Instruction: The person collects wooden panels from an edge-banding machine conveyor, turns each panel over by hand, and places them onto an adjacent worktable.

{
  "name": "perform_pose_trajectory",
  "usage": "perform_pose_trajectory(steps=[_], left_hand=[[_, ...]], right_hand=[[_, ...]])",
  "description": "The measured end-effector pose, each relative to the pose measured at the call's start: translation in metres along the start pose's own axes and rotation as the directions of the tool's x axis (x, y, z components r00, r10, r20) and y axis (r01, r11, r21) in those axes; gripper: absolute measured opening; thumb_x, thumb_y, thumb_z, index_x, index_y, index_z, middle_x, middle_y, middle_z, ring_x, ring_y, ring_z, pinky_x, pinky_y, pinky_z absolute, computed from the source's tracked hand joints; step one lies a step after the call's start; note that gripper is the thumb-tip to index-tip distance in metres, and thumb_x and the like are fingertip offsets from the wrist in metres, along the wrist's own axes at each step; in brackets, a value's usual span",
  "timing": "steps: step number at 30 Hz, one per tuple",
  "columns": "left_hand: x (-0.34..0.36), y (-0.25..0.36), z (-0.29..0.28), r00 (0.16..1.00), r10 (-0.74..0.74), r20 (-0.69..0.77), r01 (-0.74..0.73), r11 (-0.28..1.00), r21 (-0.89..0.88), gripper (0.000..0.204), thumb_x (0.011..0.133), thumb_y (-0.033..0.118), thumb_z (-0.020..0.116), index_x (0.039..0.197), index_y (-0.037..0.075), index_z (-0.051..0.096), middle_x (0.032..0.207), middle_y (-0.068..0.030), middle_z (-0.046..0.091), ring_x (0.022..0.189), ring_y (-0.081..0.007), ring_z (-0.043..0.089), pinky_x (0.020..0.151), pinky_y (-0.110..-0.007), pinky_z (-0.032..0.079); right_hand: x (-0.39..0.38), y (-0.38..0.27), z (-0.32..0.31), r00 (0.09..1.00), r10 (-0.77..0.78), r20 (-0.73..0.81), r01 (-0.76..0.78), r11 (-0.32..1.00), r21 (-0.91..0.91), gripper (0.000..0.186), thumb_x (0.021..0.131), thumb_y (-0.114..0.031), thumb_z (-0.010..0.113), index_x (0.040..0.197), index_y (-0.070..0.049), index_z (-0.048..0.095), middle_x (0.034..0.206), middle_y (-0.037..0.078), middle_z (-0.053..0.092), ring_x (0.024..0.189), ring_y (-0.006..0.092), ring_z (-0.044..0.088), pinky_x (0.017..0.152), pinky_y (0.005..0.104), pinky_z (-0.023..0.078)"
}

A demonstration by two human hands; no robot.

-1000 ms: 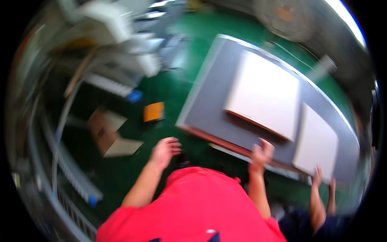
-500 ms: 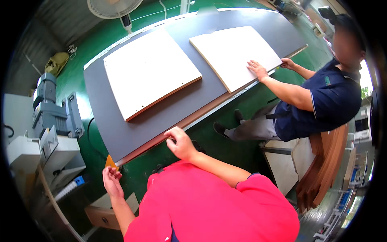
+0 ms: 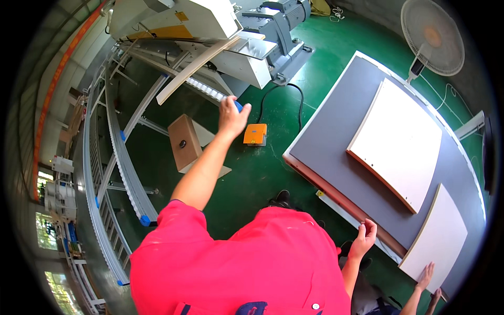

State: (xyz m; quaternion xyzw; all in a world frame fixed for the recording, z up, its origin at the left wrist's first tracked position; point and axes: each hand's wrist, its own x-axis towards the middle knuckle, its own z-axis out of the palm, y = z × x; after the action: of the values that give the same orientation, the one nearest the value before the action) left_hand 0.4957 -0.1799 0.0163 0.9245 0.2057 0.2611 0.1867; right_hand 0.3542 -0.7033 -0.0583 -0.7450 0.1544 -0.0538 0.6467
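My left hand (image 3: 232,116) stretches out ahead and to the left. Its fingers curl about the blue end cap (image 3: 239,106) of a roller rail (image 3: 206,89). By the near edge of the grey-topped table (image 3: 325,142) is my right hand (image 3: 364,239), its fingers bent inward and nothing visible in them. A white board (image 3: 399,147) with a brown edge lies on the table, apart from my hands. Beyond it to the lower right lies a second white board (image 3: 438,239), touched by another person's hand (image 3: 426,275).
An orange foot pedal (image 3: 255,134) sits on the green floor with a black cable. A brown wooden box (image 3: 185,142) is left of my arm. Roller rails (image 3: 123,157) run along the left. A white machine (image 3: 205,18) with a grey motor (image 3: 273,29) and a standing fan (image 3: 433,34) are farther off.
My view has swung left, bringing in the machine and roller rails. My left hand has gone from beside the table corner to the rail end. The boards still lie on the table.
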Motion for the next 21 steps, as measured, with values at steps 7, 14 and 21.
perform_pose_trajectory(steps=[7,14,21], left_hand=[[0.128,-0.126,-0.022,0.971,-0.24,-0.014,0.228,0.901,0.37,0.088,0.078,0.053,0.068,0.138,-0.001,0.034,0.141,-0.0239,0.038,0.13,-0.0405,0.038,0.11,-0.046,0.032],[0.237,-0.216,-0.026,0.913,-0.4,0.076,0.298,0.784,0.545,0.103,0.068,0.056,0.077,0.144,0.004,0.029,0.149,-0.018,0.033,0.134,-0.0365,0.035,0.11,-0.044,0.034],[0.282,-0.269,-0.011,0.923,-0.359,0.139,0.213,0.776,0.594,0.105,0.063,0.049,0.082,0.145,0.01,0.028,0.149,-0.0153,0.034,0.137,-0.0348,0.032,0.114,-0.044,0.026]], right_hand=[[0.01,-0.042,0.07,0.999,-0.045,0.022,0.044,0.998,0.047,0.015,0.092,0.0,0.052,0.106,0.001,0.057,0.092,0.003,0.058,0.084,0.0105,0.055,0.079,0.0234,0.046],[-0.021,-0.045,0.103,0.995,0.087,0.037,-0.086,0.996,-0.033,0.014,0.091,0.0,0.054,0.105,-0.001,0.058,0.091,0.002,0.058,0.082,0.0091,0.054,0.075,0.0215,0.045],[-0.042,-0.064,0.116,0.981,0.192,-0.023,-0.193,0.96,-0.203,0.013,0.089,0.001,0.055,0.101,0.0,0.059,0.087,0.002,0.06,0.078,0.0082,0.056,0.072,0.0212,0.046]])
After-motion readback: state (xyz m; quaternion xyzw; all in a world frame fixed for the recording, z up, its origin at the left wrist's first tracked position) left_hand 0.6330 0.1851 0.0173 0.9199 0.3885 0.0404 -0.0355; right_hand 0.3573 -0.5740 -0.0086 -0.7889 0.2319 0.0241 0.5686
